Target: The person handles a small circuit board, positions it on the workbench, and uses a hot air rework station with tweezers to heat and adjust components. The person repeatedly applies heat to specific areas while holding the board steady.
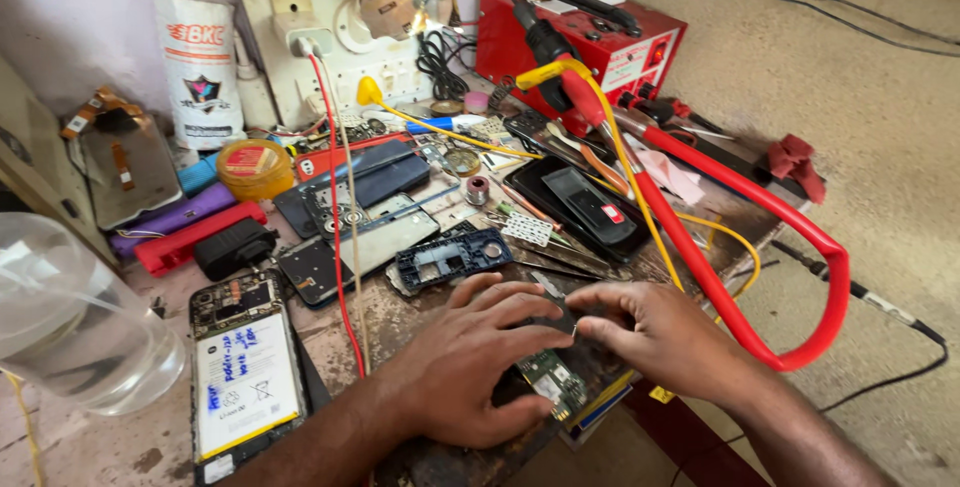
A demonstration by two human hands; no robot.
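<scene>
Mostly my left hand [465,362] hid the green circuit board [553,380], lying flat over it at the tabletop's [120,447] near edge. My right hand [650,332] pinched its far end; that grip's hold I couldn't make out clearly. Clutter crowded everything beyond, a red hose [720,277] looping right.

Free room: bare worktop [110,447] at the near left.
Obstacles: red cable [740,247] right, opened phone [243,372] left, clutter behind.
</scene>
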